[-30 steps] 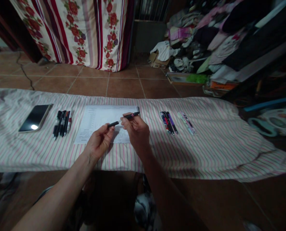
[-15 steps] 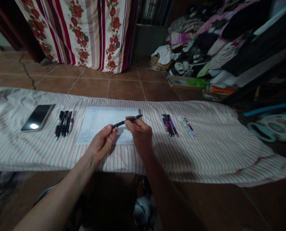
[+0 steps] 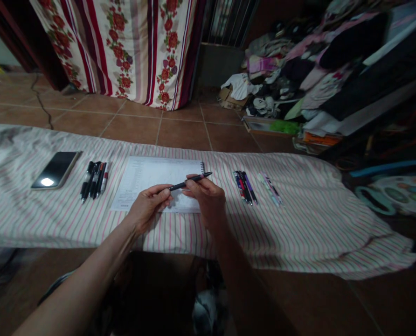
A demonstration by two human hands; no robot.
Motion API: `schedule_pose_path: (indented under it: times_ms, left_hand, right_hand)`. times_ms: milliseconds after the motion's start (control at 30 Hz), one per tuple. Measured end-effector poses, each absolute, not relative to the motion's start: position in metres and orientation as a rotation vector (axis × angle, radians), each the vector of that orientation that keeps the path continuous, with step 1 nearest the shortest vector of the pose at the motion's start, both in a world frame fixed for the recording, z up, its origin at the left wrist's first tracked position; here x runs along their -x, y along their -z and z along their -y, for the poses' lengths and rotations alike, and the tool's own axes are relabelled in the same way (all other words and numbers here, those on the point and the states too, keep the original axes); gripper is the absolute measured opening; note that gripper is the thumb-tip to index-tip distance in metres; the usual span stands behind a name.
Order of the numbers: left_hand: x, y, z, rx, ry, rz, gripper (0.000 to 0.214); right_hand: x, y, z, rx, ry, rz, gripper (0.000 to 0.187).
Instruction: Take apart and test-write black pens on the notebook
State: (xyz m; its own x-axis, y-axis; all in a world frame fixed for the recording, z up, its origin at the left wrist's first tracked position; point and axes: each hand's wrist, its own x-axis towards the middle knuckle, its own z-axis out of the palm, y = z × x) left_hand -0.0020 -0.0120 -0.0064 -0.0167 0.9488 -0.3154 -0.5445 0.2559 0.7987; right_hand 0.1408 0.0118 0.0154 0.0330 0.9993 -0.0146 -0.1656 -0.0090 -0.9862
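Observation:
A black pen (image 3: 177,185) is held between both hands above a spiral notepad (image 3: 152,169) with printed white pages. The fingers of my left hand (image 3: 148,203) pinch the pen's left end, and that tip is partly hidden. My right hand (image 3: 210,198) grips it farther right, with the dark pointed end sticking out past the fingers. Left of the notepad lies a row of black and white pens (image 3: 95,179). Several black, red and purple pens (image 3: 245,187) lie to the right, and beside them are a few pale, pastel-coloured pens (image 3: 270,188).
A striped cloth (image 3: 313,224) covers the long low surface. A smartphone (image 3: 56,169) lies at its left, reflecting a light. Beyond are the tiled floor (image 3: 134,123), a floral curtain (image 3: 138,56) and a heap of clothes (image 3: 292,60). A patterned pale seat (image 3: 409,191) stands at the right.
The pen and my right hand have shifted slightly right and down. My left hand has turned, its fingers now more curled around the pen's end. The camera view has tilted a little.

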Motion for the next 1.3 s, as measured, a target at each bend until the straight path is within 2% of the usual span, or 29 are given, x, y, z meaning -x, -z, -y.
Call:
schedule_pose_path:
  times_ms: [167,533,1100,1300]
  left_hand:
    - [0.002,0.008,0.013,-0.616,-1.283,-1.074,0.027]
    - [0.000,0.006,0.012,-0.690,-1.294,-1.055,0.017]
    - [-0.002,0.004,0.015,-0.655,-1.329,-1.179,0.029]
    - [-0.004,0.001,0.016,-0.693,-1.316,-1.177,0.025]
  right_hand:
    - [-0.141,-0.015,-0.012,1.119,-1.264,1.082,0.023]
    - [-0.136,-0.015,-0.010,1.163,-1.160,1.098,0.019]
    - [-0.131,-0.014,-0.005,1.190,-1.127,1.062,0.025]
    - [-0.133,-0.015,-0.005,1.182,-1.138,1.058,0.024]
